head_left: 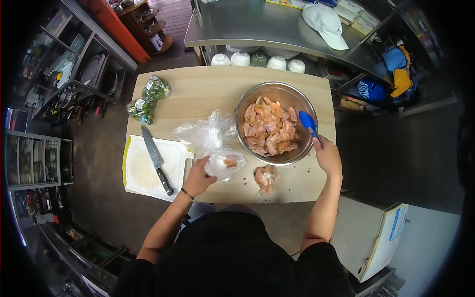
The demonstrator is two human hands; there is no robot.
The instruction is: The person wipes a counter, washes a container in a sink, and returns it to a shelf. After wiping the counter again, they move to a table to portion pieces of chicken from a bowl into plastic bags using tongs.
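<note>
Black short-sleeved shirt (232, 257), dark left wristband (186, 193).

No text, label, brand or number is legible anywhere here.

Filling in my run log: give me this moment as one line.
left hand: grips plastic bag | right hand: holds blue-tipped utensil over steel bowl of meat | knife: on cutting board
</note>
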